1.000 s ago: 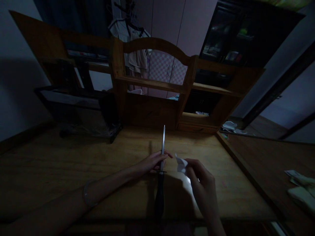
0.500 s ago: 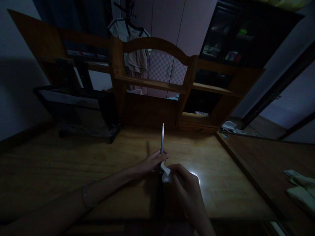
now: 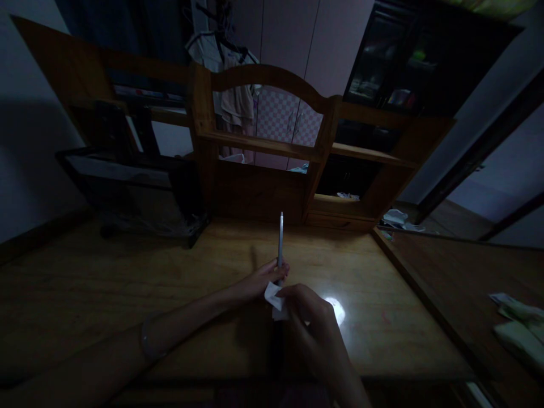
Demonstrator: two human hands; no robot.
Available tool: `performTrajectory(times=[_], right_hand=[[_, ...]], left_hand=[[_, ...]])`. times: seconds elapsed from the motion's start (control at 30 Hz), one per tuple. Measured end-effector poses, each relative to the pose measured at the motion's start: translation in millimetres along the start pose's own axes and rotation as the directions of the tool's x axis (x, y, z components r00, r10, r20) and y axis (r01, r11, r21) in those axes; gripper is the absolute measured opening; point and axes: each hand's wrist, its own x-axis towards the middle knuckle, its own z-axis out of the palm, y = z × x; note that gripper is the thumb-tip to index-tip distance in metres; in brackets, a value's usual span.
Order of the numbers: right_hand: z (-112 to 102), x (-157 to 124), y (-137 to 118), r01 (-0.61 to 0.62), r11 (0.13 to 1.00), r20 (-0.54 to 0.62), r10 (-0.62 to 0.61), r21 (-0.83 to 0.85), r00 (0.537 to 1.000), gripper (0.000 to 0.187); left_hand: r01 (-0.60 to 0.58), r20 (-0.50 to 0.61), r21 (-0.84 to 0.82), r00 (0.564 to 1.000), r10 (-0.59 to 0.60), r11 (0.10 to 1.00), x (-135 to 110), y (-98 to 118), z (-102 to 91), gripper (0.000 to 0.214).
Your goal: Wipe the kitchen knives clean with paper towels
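Head view is showing a dim wooden worktop (image 3: pixel 127 283), with a dark wire rack (image 3: pixel 123 170) sitting at its far left, well apart from the hands. A forearm wearing 1 bangle (image 3: pixel 147 340) is reaching in from the lower left, and the left hand (image 3: pixel 263 280) is pinching its fingers around the lower blade of a knife (image 3: pixel 280 238), whose tip is pointing away toward the wooden hutch (image 3: pixel 263 170). Just beside it, the right hand (image 3: pixel 312 317) is closing its fingers on a white paper (image 3: pixel 273 297), pressing it against the blade's base and hiding the handle. A glare spot (image 3: pixel 335 309) is shining beside that hand. Folded cloths (image 3: pixel 518 328) are lying far right.
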Motion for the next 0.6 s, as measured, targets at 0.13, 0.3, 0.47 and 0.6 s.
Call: performTrajectory(times=[0.13,0.3,0.47,0.6], right_hand=[[0.9,1.6,-1.0,0.021,0.999,0.027,-0.022,0.026,0.999,0.024],[-1.2,1.9,-1.4,0.026,0.999,0.05,-0.028,0.03,0.998,0.027],[-5.9,2.7,-1.5,-0.039,0.997,0.072,0.035,0.062,0.997,0.025],[-9.4,5.2,-0.8,-0.062,0.996,0.065,0.058,0.066,0.996,0.024]], left_hand=[[0.002,0.023,-0.005,1.0,-0.001,1.0,-2.2,1.8,0.2,0.039],[0.025,0.007,0.004,1.0,-0.025,1.0,-4.3,4.0,2.5,0.035],[0.037,0.009,0.011,0.999,-0.037,0.999,-5.0,7.1,4.9,0.036],[0.02,0.037,0.022,0.999,-0.021,1.0,-4.4,5.9,4.5,0.037]])
